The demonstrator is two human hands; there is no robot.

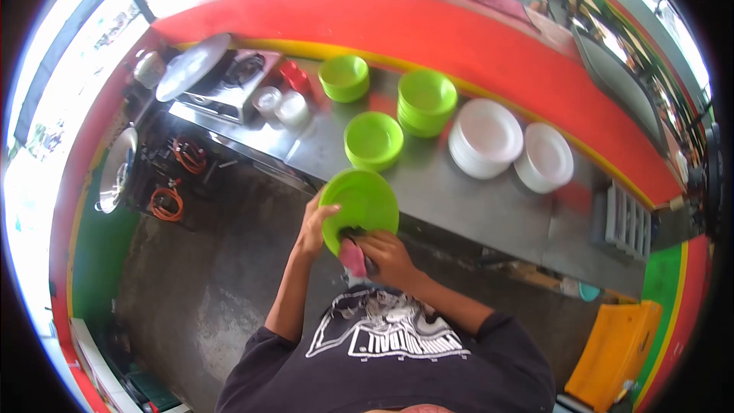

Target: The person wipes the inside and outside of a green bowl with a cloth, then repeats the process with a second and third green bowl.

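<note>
A green bowl (367,199) is held up in front of my chest, its inside turned towards me. My left hand (312,223) grips its left rim, thumb over the edge. My right hand (384,257) is closed on a pink and dark cloth (353,258) pressed against the bowl's lower inside. Just beyond, on the metal counter (489,210), stands a stack of green bowls (373,140). Two further green stacks, one at the back (344,76) and a taller one (427,99), stand behind it.
White plates (487,138) and white bowls (544,157) are stacked to the right, before a grey rack (625,222). On the left are a gas stove (237,80), a large lid (193,69) and clear containers (290,109). A yellow crate (614,353) stands at lower right.
</note>
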